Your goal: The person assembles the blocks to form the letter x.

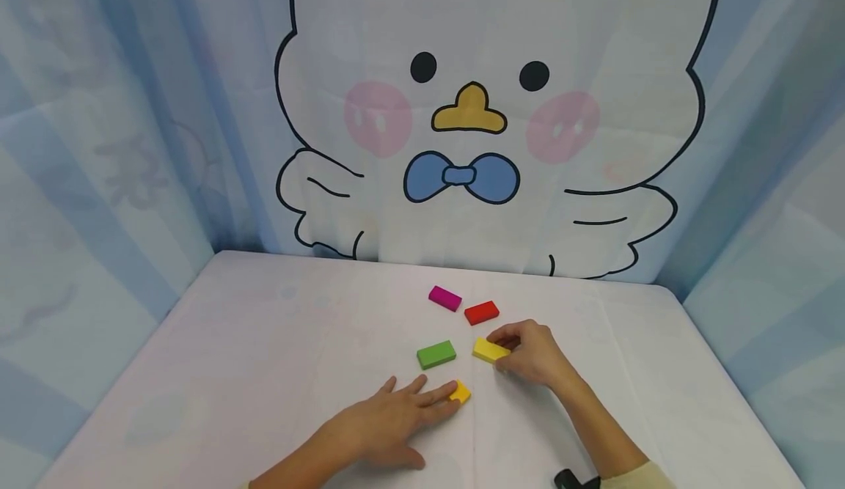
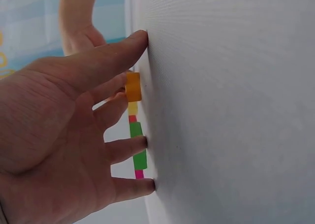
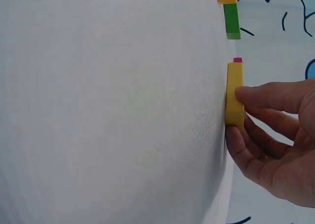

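My left hand (image 1: 391, 421) lies spread over the white table, its straight fingers touching an orange-yellow block (image 1: 463, 394). In the left wrist view that orange block (image 2: 134, 87) sits by two of the fingertips, while the thumb and other fingers reach the tabletop. With thumb and fingers, my right hand (image 1: 536, 357) grips the right end of a yellow block (image 1: 487, 350). The right wrist view shows this yellow block (image 3: 235, 98) low at the table surface. A green block (image 1: 436, 355) lies between and beyond the two hands.
Farther back are a red block (image 1: 482, 313) and a magenta block (image 1: 445, 298). The white tabletop (image 1: 297, 350) ends at a curtain (image 1: 462, 232) printed with a cartoon bird, and more curtain hangs at both sides. A dark object (image 1: 573, 479) shows beside the right sleeve.
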{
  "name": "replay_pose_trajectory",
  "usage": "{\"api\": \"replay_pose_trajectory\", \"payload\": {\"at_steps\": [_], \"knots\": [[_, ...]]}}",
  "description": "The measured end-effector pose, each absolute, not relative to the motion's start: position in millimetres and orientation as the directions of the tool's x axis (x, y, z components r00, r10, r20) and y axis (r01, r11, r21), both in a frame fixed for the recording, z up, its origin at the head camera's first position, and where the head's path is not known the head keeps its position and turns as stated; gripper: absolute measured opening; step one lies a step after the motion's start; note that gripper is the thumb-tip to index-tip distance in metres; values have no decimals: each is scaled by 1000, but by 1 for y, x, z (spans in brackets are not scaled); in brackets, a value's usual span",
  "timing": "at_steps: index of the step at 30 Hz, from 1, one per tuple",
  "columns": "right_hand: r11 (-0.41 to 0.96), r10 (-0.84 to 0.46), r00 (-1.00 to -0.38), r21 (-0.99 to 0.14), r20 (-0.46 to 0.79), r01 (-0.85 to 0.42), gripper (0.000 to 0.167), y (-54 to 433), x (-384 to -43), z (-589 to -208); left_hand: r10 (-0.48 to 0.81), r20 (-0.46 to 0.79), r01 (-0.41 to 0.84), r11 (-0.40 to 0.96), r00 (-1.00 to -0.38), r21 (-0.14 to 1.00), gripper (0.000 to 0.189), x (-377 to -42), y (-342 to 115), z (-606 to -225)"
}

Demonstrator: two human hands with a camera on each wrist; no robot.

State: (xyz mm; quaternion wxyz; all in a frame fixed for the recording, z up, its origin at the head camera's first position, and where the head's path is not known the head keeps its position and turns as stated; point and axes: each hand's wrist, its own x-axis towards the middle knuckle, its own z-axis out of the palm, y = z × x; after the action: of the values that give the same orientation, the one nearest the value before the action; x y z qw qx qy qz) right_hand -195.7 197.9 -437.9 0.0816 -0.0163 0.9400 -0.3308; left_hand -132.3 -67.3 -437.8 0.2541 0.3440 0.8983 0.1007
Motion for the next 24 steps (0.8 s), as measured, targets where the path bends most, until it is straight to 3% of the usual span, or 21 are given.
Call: {"api": "replay_pose_trajectory", "payload": {"at_steps": [24], "knots": [[795,-92,-989,-607,-115,-3,33,197,-195,-438,678,-385,557,735,-627,386,86,-132,-68,-438]]}}
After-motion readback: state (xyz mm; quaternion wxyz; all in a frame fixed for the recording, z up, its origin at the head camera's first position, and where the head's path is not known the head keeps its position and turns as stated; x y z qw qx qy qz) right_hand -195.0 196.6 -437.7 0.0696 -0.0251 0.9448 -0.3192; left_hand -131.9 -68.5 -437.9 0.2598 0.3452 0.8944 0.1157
